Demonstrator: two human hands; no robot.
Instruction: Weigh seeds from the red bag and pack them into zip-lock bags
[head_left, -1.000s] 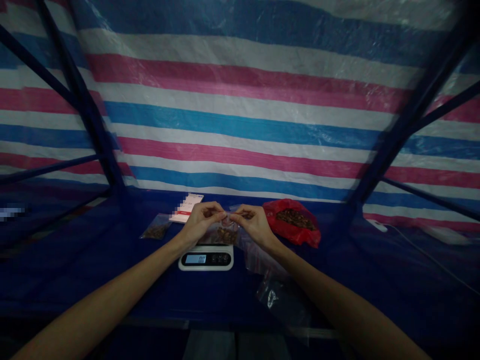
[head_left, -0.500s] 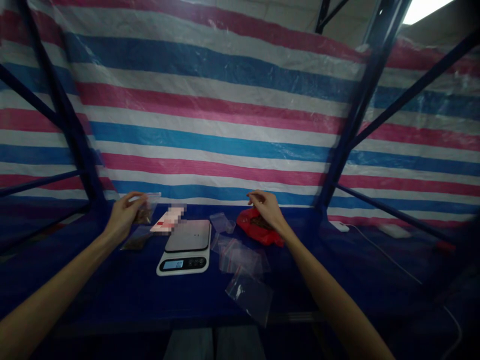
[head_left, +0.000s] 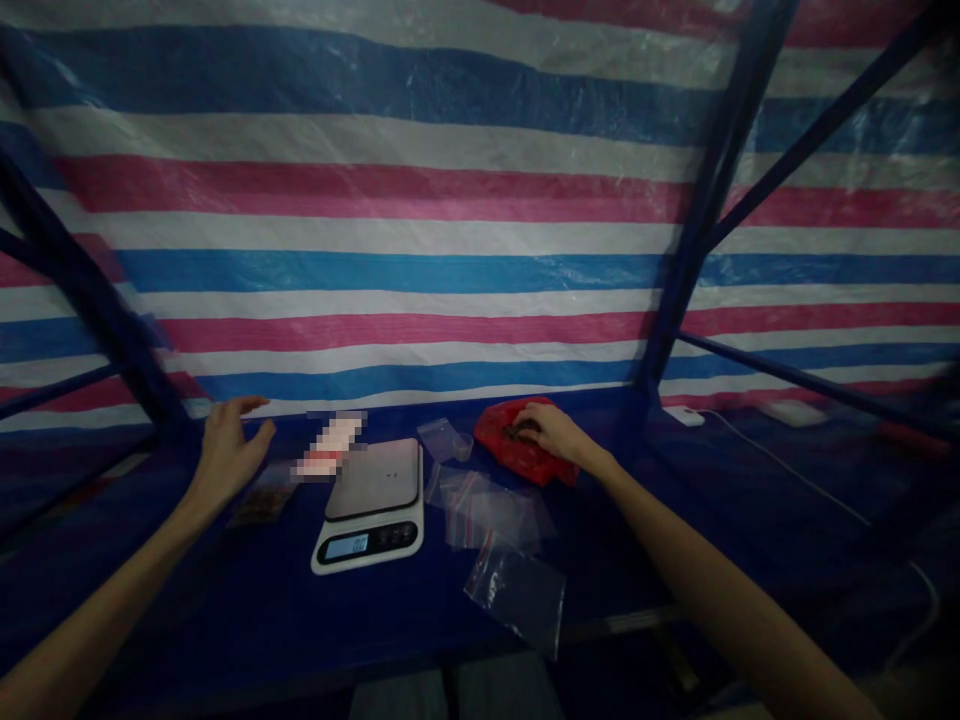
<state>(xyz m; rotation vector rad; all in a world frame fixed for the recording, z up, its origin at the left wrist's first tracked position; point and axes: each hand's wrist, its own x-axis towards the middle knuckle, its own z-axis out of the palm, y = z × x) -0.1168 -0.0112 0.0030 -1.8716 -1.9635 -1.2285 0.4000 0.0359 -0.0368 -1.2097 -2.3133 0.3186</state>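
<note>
My left hand point(head_left: 226, 452) is open and holds nothing, its thumb and fingers apart. Just below it lies a filled clear zip bag point(head_left: 264, 498) with brown contents, on the blue tabletop. My right hand point(head_left: 559, 436) reaches into a red plastic bag point(head_left: 501, 452). Its fingers are curled down onto brown dried pieces point(head_left: 517, 430), and the fingertips are partly hidden. Between the hands stands a white kitchen scale point(head_left: 373, 482) with a bare plate and a lit display.
Several empty zip bags point(head_left: 499, 515) lie right of the scale, one overhanging the front edge. A small clear cup point(head_left: 461, 446) sits behind them. A blurred-out card point(head_left: 330, 446) lies at the scale's left. Blue posts point(head_left: 679, 270) flank the table; a white cable point(head_left: 787, 470) runs right.
My left hand has let go of a filled zip bag, which now lies on the table. My right hand has lowered into the red bag. The view has tilted down.
</note>
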